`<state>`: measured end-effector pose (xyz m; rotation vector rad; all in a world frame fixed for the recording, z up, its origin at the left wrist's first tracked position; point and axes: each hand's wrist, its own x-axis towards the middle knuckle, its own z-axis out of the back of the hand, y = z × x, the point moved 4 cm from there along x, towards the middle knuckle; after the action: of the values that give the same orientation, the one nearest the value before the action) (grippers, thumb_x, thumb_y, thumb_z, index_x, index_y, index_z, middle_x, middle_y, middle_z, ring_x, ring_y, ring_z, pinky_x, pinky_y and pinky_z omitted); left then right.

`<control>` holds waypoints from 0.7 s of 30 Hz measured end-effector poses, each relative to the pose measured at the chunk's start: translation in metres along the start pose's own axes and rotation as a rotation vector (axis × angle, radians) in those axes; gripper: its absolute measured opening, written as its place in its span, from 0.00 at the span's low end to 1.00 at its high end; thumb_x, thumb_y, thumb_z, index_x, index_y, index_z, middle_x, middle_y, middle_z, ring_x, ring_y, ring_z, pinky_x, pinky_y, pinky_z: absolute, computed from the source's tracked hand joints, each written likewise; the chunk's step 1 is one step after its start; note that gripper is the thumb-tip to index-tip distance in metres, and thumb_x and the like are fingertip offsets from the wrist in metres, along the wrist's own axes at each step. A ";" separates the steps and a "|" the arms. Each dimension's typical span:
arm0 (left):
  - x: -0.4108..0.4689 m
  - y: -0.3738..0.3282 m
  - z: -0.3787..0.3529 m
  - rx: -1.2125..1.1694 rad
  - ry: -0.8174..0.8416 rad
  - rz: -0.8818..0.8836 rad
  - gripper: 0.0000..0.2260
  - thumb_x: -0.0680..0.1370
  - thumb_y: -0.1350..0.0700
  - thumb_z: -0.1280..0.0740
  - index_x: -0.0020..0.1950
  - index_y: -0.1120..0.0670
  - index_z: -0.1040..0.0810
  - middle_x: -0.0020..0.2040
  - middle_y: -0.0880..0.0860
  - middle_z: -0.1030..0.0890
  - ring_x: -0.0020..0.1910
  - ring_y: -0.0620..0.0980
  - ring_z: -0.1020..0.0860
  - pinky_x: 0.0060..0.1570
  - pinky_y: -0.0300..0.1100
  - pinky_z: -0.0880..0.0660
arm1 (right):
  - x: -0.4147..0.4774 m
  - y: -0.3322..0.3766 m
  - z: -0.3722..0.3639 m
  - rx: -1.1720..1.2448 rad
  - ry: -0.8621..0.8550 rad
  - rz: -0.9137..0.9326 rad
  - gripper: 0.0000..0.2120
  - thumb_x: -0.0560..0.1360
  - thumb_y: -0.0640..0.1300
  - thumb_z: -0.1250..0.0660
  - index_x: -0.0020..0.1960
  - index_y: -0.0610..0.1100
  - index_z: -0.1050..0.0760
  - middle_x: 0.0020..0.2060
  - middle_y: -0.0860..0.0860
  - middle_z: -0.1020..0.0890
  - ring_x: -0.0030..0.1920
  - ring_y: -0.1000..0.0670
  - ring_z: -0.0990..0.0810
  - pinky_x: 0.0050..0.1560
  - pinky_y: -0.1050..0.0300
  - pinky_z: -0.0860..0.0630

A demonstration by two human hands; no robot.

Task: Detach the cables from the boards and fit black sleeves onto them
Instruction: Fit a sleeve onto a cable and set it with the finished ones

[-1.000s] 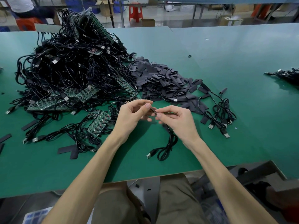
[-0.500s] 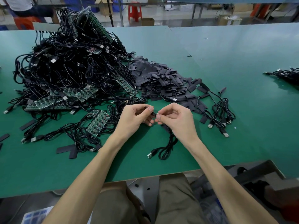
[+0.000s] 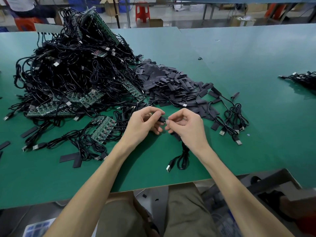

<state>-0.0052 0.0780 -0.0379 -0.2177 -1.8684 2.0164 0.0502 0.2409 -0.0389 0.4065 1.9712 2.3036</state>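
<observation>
Your left hand [image 3: 143, 124] pinches a black sleeve [image 3: 161, 119] just above the green table [image 3: 239, 57]. Your right hand [image 3: 186, 127], fingers curled, pinches the cable [image 3: 183, 156] end against it. The cable's loop lies near the front edge. Beyond the table, a red stool [image 3: 142, 11] stands on a grey floor.

Bright, even light falls from overhead onto my green table [image 3: 248, 134]; a pale sheen washes its far right part; my left hand [image 3: 142, 124] and right hand [image 3: 186, 127] cast faint, soft-edged shadows on the surface beneath them; the centre is sharp; the wide lens bows the table's edges and stretches my forearms; the far floor and the near corners by my lap are blurred.
</observation>
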 end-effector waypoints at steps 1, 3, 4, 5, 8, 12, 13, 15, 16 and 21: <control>0.000 -0.001 0.000 0.001 0.020 -0.016 0.07 0.83 0.63 0.34 0.57 0.64 0.20 0.40 0.59 0.17 0.35 0.56 0.19 0.38 0.45 0.18 | 0.001 -0.001 0.001 -0.001 0.000 -0.008 0.04 0.75 0.34 0.26 0.46 0.40 0.20 0.35 0.46 0.13 0.35 0.48 0.13 0.40 0.58 0.18; -0.001 -0.003 0.000 0.010 0.067 -0.047 0.07 0.81 0.67 0.33 0.59 0.64 0.21 0.41 0.63 0.19 0.36 0.58 0.18 0.41 0.45 0.18 | 0.002 -0.003 0.002 0.016 -0.006 -0.027 0.04 0.75 0.34 0.26 0.47 0.39 0.20 0.35 0.46 0.13 0.35 0.47 0.13 0.40 0.57 0.18; -0.002 -0.003 -0.001 0.021 0.085 -0.056 0.09 0.80 0.69 0.32 0.59 0.64 0.21 0.41 0.65 0.19 0.37 0.57 0.18 0.41 0.44 0.18 | 0.002 -0.003 0.002 0.023 -0.008 -0.034 0.04 0.75 0.34 0.26 0.47 0.39 0.20 0.35 0.46 0.13 0.34 0.47 0.14 0.40 0.58 0.18; -0.002 -0.003 -0.001 0.037 0.100 -0.062 0.10 0.79 0.70 0.32 0.59 0.63 0.21 0.41 0.67 0.19 0.36 0.56 0.18 0.42 0.44 0.18 | 0.002 -0.004 0.003 0.027 -0.008 -0.038 0.05 0.75 0.34 0.26 0.47 0.40 0.21 0.35 0.46 0.13 0.34 0.47 0.14 0.40 0.58 0.18; -0.001 0.001 -0.002 0.083 0.108 -0.065 0.10 0.78 0.71 0.31 0.58 0.62 0.20 0.41 0.67 0.17 0.36 0.55 0.18 0.44 0.45 0.18 | 0.002 -0.005 0.002 0.035 0.005 -0.046 0.05 0.75 0.33 0.26 0.47 0.40 0.21 0.35 0.45 0.13 0.33 0.47 0.14 0.40 0.58 0.18; 0.000 0.006 0.000 0.069 0.071 -0.057 0.11 0.77 0.72 0.30 0.58 0.62 0.20 0.42 0.63 0.17 0.36 0.57 0.17 0.44 0.47 0.17 | 0.003 -0.007 0.001 0.038 0.027 -0.051 0.05 0.75 0.33 0.26 0.47 0.39 0.22 0.35 0.45 0.13 0.33 0.49 0.14 0.39 0.60 0.19; 0.000 0.006 0.000 0.055 0.068 -0.052 0.11 0.77 0.72 0.31 0.56 0.62 0.19 0.41 0.61 0.16 0.36 0.57 0.17 0.43 0.46 0.18 | 0.003 -0.008 0.001 0.038 0.030 -0.052 0.05 0.75 0.33 0.26 0.47 0.39 0.22 0.35 0.45 0.13 0.33 0.49 0.14 0.39 0.60 0.19; 0.000 0.007 0.000 0.033 0.063 -0.041 0.09 0.76 0.73 0.31 0.53 0.63 0.19 0.39 0.58 0.16 0.35 0.56 0.18 0.41 0.45 0.18 | 0.003 -0.009 0.001 0.036 0.036 -0.052 0.06 0.75 0.33 0.26 0.47 0.39 0.22 0.35 0.45 0.13 0.34 0.48 0.14 0.40 0.57 0.17; 0.000 0.006 0.000 0.027 0.061 -0.037 0.09 0.76 0.74 0.31 0.52 0.63 0.19 0.38 0.57 0.16 0.34 0.56 0.18 0.40 0.45 0.18 | 0.003 -0.009 0.001 0.035 0.042 -0.052 0.06 0.75 0.33 0.26 0.47 0.39 0.22 0.36 0.45 0.13 0.34 0.48 0.14 0.41 0.56 0.17; -0.001 0.005 0.000 0.026 0.051 -0.033 0.09 0.76 0.75 0.31 0.51 0.64 0.19 0.36 0.58 0.18 0.33 0.54 0.19 0.39 0.45 0.19 | 0.004 -0.010 0.001 0.020 0.068 -0.041 0.06 0.75 0.33 0.26 0.46 0.38 0.23 0.36 0.44 0.14 0.35 0.48 0.14 0.42 0.57 0.17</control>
<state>-0.0047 0.0773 -0.0429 -0.2282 -1.8022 1.9933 0.0460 0.2447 -0.0476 0.2900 2.0147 2.3049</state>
